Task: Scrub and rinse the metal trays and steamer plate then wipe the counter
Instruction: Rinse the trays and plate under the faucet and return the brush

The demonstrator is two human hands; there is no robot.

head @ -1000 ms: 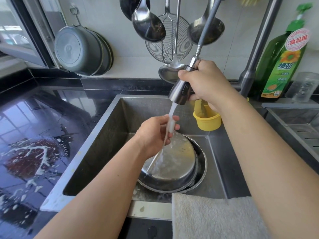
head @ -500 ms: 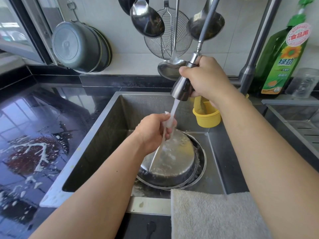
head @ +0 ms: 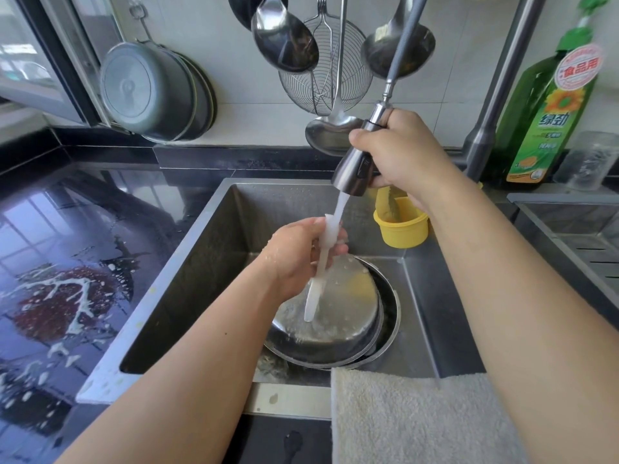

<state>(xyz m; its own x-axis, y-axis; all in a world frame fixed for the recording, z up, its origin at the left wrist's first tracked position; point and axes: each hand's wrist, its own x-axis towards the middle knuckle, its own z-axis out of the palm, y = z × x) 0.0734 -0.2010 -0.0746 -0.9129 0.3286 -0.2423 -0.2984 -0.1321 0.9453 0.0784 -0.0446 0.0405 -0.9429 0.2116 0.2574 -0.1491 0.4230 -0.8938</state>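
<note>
Two stacked metal trays (head: pixel 338 316) directly below left hand (head: pixel 298 252), rinsing loose-fingered under the stream, nearer them than right hand (head: pixel 398 155) gripping sprayer head (head: pixel 355 169).

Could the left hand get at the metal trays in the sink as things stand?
Probably yes. The left hand hangs just above the stacked metal trays in the sink, with only the water stream between them. Whether it holds anything small is unclear.

Right hand (head: pixel 400 155) holds the sprayer head (head: pixel 355 170), water running over the left hand (head: pixel 301 252) above stacked metal trays (head: pixel 335 326).
</note>
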